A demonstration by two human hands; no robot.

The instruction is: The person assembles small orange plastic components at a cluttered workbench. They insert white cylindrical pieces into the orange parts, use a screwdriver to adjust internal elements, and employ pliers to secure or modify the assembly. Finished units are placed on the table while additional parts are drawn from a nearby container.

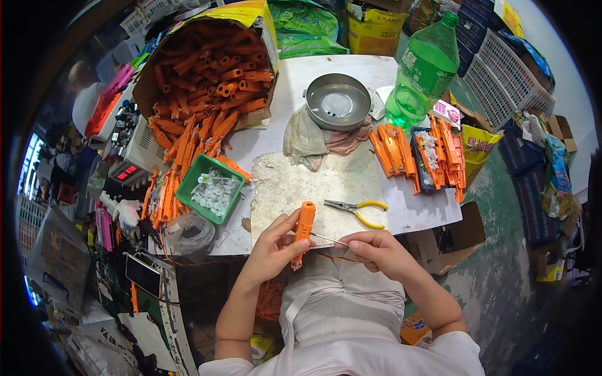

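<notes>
My left hand (273, 247) is closed round an orange plastic housing (305, 220), a long narrow piece held nearly upright over the table's front edge. In my right hand (378, 252) the fingers pinch a thin silver metal rod (327, 239); its tip meets the side of the housing, and its other end is hidden in my grip. Thin dark and orange wires (332, 256) run below the rod toward my right hand. Just beyond lie pliers (357, 212) with yellow handles, their jaws pointing left, on a worn pale board (282, 188).
At the back left, a large box (271, 47) spills orange housings (207, 81). A green tray (199, 216) holds small translucent pieces. A metal bowl (338, 116) sits on a rag (304, 138). Right of it are a green bottle (421, 72) and stacked orange housings (393, 150).
</notes>
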